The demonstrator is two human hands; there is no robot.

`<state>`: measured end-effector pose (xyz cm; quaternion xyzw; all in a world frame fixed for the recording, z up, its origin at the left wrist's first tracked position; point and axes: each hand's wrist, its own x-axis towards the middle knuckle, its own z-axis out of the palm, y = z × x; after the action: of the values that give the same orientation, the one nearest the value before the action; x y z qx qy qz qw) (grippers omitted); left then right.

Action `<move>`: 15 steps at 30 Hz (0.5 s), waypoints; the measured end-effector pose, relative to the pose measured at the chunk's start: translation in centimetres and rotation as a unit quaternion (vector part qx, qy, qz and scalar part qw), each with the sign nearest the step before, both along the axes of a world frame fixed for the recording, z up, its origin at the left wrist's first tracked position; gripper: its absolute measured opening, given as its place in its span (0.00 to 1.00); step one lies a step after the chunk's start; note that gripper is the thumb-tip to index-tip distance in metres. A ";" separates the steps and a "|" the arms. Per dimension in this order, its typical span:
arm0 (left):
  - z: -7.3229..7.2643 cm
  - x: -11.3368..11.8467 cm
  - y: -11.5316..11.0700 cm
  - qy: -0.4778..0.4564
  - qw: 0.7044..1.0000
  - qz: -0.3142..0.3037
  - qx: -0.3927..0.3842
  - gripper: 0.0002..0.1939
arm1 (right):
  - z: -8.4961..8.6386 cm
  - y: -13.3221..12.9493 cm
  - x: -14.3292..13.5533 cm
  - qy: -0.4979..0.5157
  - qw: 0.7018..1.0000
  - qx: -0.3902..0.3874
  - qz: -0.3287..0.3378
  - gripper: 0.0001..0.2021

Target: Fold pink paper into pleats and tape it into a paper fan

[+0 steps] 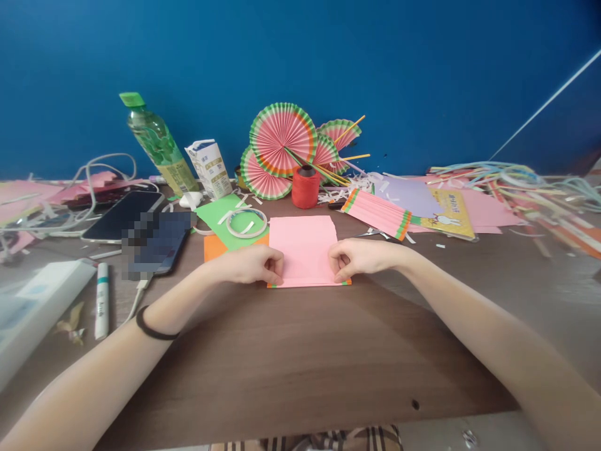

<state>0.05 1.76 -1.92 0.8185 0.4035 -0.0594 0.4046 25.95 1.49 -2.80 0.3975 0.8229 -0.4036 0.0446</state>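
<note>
A sheet of pink paper (303,244) lies flat on the table, with a narrow folded strip along its near edge and orange and green at that strip's ends. My left hand (257,263) pinches the near left corner of the paper, fingers curled in. At the near right corner my right hand (364,258) grips the fold in the same way. Beyond the right hand lies a pleated pink paper strip (377,214) with orange and green ends. Green paper (220,216) bearing a roll of tape (229,222) and some orange paper (215,248) lie beside the left hand.
Round pleated paper fans (283,139) stand against the blue wall behind a red thread spool (305,188). A green bottle (159,147), a carton (209,168), phones (124,216) and a marker (102,300) are on the left. Purple paper (408,195) and a yellow packet (453,213) lie right.
</note>
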 end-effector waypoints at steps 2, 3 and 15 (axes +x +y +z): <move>0.0 0.0 0.0 0.002 1.000 0.001 0.004 0.10 | 0.0 0.0 0.0 -0.001 1.000 0.002 -0.002 0.12; 0.0 0.0 0.0 0.003 1.000 0.002 0.006 0.10 | 0.0 0.0 0.0 -0.002 1.000 0.002 -0.002 0.12; 0.5 0.0 -0.2 -0.011 1.000 -0.016 -0.018 0.10 | 0.2 0.0 0.1 0.023 0.999 -0.024 0.019 0.12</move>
<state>0.05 1.53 -1.39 0.8180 0.3844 -0.0644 0.4230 26.05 1.50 -2.55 0.3714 0.8209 -0.4316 0.0434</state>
